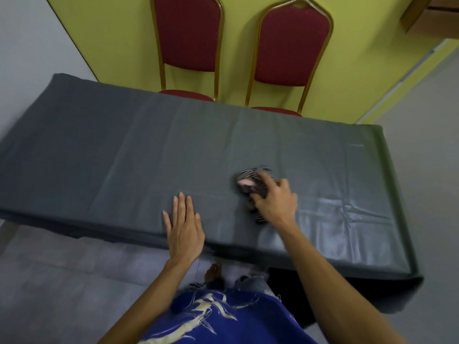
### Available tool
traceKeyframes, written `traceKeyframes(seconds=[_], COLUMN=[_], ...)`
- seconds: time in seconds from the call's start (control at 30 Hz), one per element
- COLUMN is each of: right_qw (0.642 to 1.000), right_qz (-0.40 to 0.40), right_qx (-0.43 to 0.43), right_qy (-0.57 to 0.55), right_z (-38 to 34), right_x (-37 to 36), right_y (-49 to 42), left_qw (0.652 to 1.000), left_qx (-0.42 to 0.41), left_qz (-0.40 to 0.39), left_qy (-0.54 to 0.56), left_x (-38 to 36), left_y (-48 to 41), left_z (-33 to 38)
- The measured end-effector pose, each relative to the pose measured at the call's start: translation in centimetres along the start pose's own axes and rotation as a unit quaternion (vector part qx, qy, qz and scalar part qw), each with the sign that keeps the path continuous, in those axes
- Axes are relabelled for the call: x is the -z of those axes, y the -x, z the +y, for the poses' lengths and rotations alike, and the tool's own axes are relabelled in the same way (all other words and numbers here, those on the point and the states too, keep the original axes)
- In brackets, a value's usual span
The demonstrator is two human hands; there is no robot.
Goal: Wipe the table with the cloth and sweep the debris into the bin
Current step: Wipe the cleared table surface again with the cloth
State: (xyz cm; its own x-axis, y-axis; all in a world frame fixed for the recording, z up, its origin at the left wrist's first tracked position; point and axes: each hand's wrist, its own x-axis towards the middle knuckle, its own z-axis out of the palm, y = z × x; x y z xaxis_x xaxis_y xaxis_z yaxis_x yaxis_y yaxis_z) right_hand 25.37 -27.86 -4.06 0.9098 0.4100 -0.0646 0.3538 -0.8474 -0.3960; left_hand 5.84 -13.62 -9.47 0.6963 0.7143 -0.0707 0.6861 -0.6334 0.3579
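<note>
Striped cloth (pixel 253 184) gripped by R hand (pixel 274 197); L hand (pixel 185 227) flat on table (pixel 124 150).

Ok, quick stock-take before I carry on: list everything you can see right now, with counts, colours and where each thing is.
table: one, dark grey cover, across the middle of the view
cloth: one, black-and-white striped with a pink patch, bunched on the table right of centre
chairs: two, red with gold frames, at the table's far side
wall: yellow, behind the chairs
bin, debris: none visible
left hand: flat on the table's near edge
right hand: gripping the cloth
</note>
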Motion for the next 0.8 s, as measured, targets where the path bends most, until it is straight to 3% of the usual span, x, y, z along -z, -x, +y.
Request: traceKeyframes(seconds=[0.1,0.17,0.33,0.53,0.7,0.8], right_qw=[0.987,0.980,0.996,0.996,0.976,0.938], right_qz=[0.049,0.056,0.009,0.009,0.074,0.100], right_qx=[-0.153,-0.191,-0.090,-0.089,-0.205,-0.331], right_qy=[-0.019,-0.025,-0.017,0.009,0.022,0.017], right_z=[5.4,6.2,1.5,6.1,17.2,22.7], right_x=[2.8,3.3,0.7,3.1,8.2,11.1], right_y=[-1.1,-0.8,2.9,3.6,2.8,2.4], left_qw=[0.999,0.997,0.986,0.988,0.987,0.988], left_qx=[0.006,-0.010,-0.135,-0.136,-0.140,-0.129], left_qz=[0.008,0.015,-0.049,-0.076,-0.078,-0.080], left_qy=[0.032,0.072,0.087,0.020,0.012,0.007], left_x=[0.4,0.4,-1.6,-3.8,-3.3,-3.1], left_y=[-0.1,-0.3,-0.9,-1.2,-1.4,-1.3], left_z=[0.5,2.3,9.2,10.6,10.3,11.2])
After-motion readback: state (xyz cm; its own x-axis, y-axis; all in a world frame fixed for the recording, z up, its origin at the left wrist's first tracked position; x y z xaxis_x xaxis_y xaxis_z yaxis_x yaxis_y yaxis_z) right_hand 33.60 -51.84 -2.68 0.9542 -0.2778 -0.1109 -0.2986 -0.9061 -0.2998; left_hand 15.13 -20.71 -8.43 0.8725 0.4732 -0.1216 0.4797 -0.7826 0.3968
